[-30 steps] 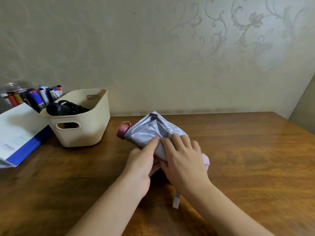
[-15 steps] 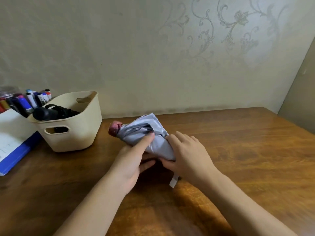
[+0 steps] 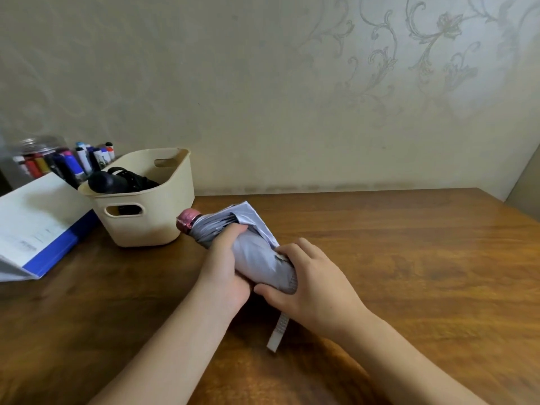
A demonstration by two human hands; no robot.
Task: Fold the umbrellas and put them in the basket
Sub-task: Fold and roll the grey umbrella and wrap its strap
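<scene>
A collapsed grey umbrella (image 3: 254, 252) with a pink tip (image 3: 187, 220) lies slanted across the middle of the wooden table, tip pointing at the basket. My left hand (image 3: 225, 267) wraps around its middle from the left. My right hand (image 3: 315, 285) grips its near end, hiding the handle. The umbrella's closing strap (image 3: 279, 331) hangs loose below my right hand. One fabric flap (image 3: 251, 217) sticks out on the far side. The cream plastic basket (image 3: 152, 223) stands at the left and holds a folded black umbrella (image 3: 117, 182).
A white and blue folder (image 3: 38, 229) lies at the left edge beside the basket. Behind it stands a clear jar of markers (image 3: 58, 162). The wall runs along the table's far edge. Bare wooden table (image 3: 409, 258) stretches to the right.
My left hand has closed further around the umbrella's middle, and the fabric is rolled tighter. My right hand has slid to the near end. The camera view has shifted slightly.
</scene>
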